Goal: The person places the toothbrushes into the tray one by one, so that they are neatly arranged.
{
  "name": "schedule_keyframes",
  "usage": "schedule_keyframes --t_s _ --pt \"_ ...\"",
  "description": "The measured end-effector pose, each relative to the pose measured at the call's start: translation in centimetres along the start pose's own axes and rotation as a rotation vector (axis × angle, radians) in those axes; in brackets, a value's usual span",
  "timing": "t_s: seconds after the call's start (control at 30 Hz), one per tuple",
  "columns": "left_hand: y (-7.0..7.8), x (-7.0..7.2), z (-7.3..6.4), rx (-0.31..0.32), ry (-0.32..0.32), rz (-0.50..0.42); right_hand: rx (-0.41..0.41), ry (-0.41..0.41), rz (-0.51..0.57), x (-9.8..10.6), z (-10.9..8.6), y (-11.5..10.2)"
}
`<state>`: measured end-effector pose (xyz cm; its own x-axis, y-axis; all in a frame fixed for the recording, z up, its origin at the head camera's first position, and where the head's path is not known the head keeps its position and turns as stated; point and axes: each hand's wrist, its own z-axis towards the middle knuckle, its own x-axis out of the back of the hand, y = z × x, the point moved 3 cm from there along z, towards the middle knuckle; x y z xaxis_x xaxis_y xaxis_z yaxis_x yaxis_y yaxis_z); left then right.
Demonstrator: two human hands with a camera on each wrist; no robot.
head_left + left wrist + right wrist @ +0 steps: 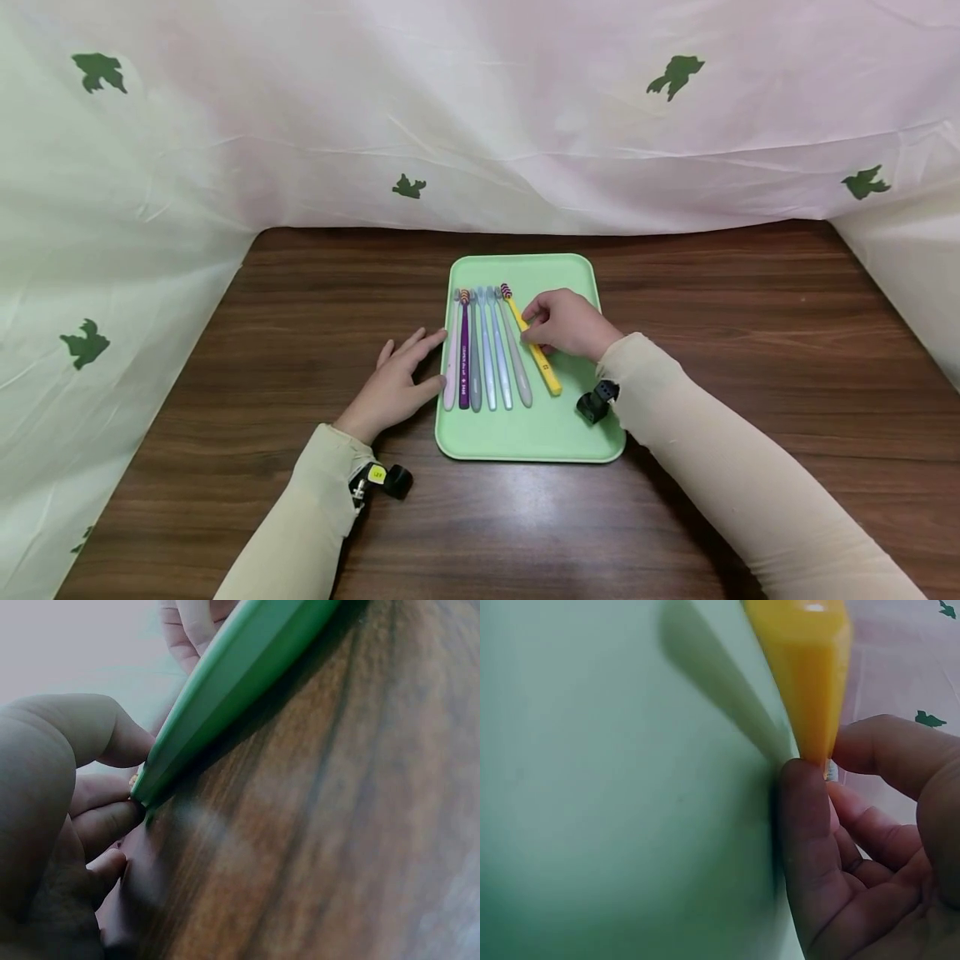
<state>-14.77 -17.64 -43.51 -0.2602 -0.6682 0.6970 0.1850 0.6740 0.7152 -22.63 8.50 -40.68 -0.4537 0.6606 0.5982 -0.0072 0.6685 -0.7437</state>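
On a light green tray (525,437) several toothbrushes lie side by side, heads toward the far end. From the left come a pink one (450,383), a purple one (464,367), a grey one (476,383), two pale blue ones and another grey one (521,379). Rightmost is a yellow toothbrush (545,370), slanted, its handle pinched between thumb and fingers of my right hand (572,323). Its handle end (806,682) shows lifted off the tray in the right wrist view. My left hand (393,390), fingers spread, touches the tray's left rim (247,682) with thumb and fingertips.
The tray rests on a dark brown wooden table (315,308). A white cloth (480,108) with green bird shapes hangs behind the table and along both sides. Small black cameras (597,402) are strapped to both wrists.
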Motion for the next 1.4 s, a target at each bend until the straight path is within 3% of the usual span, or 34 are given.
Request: schedule_keyframes --t_s 0.37,0.7,0.9,1.4 --pt "0.1 0.0 0.0 0.009 0.002 0.003 0.002 0.021 -0.081 -0.3 0.2 -0.1" --pt "0.3 0.0 0.0 -0.002 -0.004 -0.004 -0.009 0.004 -0.042 0.0 -0.2 0.3" --pt "0.3 0.0 -0.1 -0.003 0.001 -0.002 0.018 -0.013 -0.024 0.3 -1.4 0.2" --pt "0.3 -0.1 -0.2 -0.021 0.013 -0.004 0.103 0.035 0.035 1.3 -5.6 1.3"
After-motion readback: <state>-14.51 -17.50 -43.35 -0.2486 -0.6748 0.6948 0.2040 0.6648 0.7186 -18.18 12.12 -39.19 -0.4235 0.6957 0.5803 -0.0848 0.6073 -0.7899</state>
